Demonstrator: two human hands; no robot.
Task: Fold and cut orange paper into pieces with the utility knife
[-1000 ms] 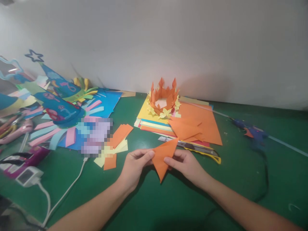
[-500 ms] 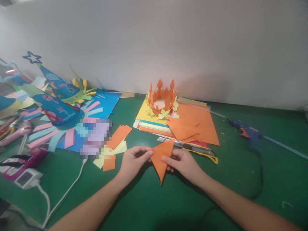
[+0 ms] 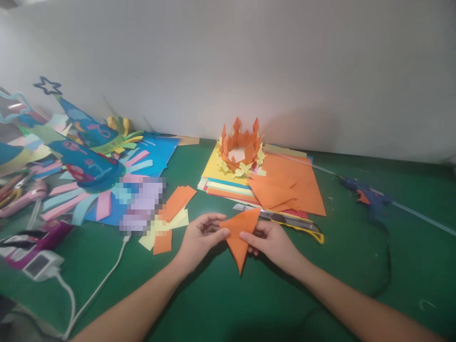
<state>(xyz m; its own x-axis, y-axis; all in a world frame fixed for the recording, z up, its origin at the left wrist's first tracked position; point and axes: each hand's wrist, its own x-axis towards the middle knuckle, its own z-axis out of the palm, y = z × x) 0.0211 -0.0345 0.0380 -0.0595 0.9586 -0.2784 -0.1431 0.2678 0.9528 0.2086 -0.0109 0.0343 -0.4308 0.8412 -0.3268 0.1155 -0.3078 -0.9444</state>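
A folded orange paper triangle [image 3: 241, 236] is held between my two hands, its long point aimed down toward me. My left hand [image 3: 203, 236] pinches its left corner, thumb on the front. On the right edge, the thumb of my right hand [image 3: 272, 241] presses the front face while the fingers stay behind, partly hidden. A yellow-handled utility knife [image 3: 288, 220] lies just beyond my right hand. Behind it, several folded orange paper pieces [image 3: 269, 190] rest on a stack of coloured paper [image 3: 228, 187]. An orange and yellow paper crown [image 3: 242, 149] stands on that stack.
Orange and cream paper strips [image 3: 180, 202] lie left of my hands, beside a blurred-out object [image 3: 144, 204]. Decorated blue cone hats [image 3: 87, 164] stand at the left, near a white plug [image 3: 42, 263] with cables. A blue glue gun [image 3: 366, 192] lies on the green table [image 3: 356, 266] at right.
My left thumb has slid slightly inward over the paper's left corner, and the left fingers have shifted a little. The paper stays in both hands.
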